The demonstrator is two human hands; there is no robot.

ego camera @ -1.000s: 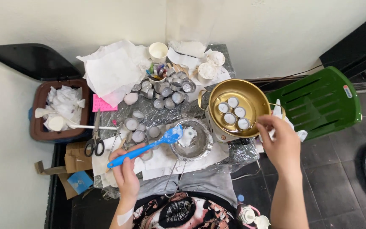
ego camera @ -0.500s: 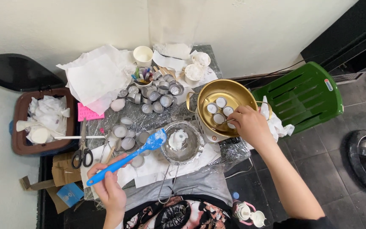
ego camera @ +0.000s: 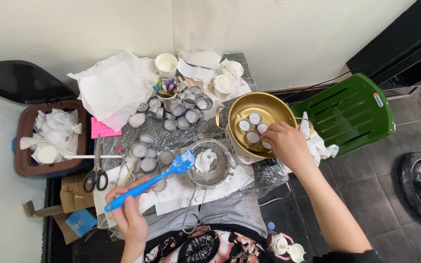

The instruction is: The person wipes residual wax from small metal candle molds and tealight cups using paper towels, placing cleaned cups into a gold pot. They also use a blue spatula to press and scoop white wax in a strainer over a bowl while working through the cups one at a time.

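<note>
Head view: your left hand (ego camera: 130, 214) is closed around the blue spatula (ego camera: 149, 180), its blade over the metal strainer (ego camera: 213, 165). Your right hand (ego camera: 286, 143) pinches a small cup (ego camera: 266, 144) inside the gold pan (ego camera: 259, 122).

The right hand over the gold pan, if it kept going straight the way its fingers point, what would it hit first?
The right hand points left into the gold pan. Most likely it would first meet the small white-filled cups lying in the pan, just past its fingertips. Depth is unclear from above, so whether it already touches one cannot be told.
</note>
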